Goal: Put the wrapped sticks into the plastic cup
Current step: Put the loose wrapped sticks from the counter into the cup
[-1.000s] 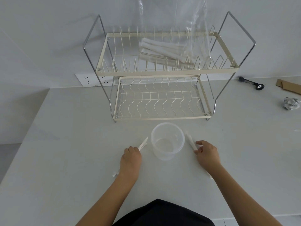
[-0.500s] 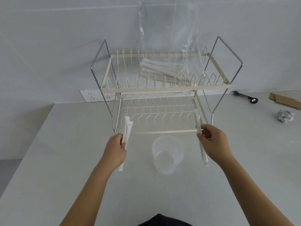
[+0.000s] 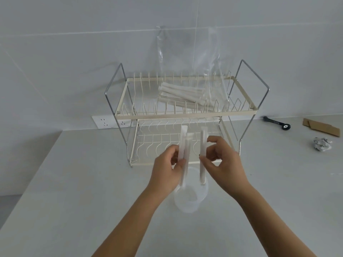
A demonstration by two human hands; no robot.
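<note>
A clear plastic cup [image 3: 189, 199] stands on the white counter below my hands. My left hand [image 3: 166, 170] grips two white wrapped sticks [image 3: 183, 145], held upright over the cup's left rim. My right hand [image 3: 223, 165] pinches one wrapped stick [image 3: 203, 143], also upright, its lower end just over the cup's right rim. The two hands are close together above the cup. More wrapped sticks [image 3: 183, 97] lie in a clear plastic bag on the top shelf of the rack.
A cream two-tier wire dish rack [image 3: 187, 115] stands right behind the cup against the wall. At the far right lie a black tool [image 3: 276, 123], a cardboard piece [image 3: 321, 127] and a foil ball [image 3: 322, 144]. A wall socket [image 3: 106, 122] is left of the rack.
Both hands picked the sticks up off the counter, raised them upright, then moved inward from either side until they met above the cup.
</note>
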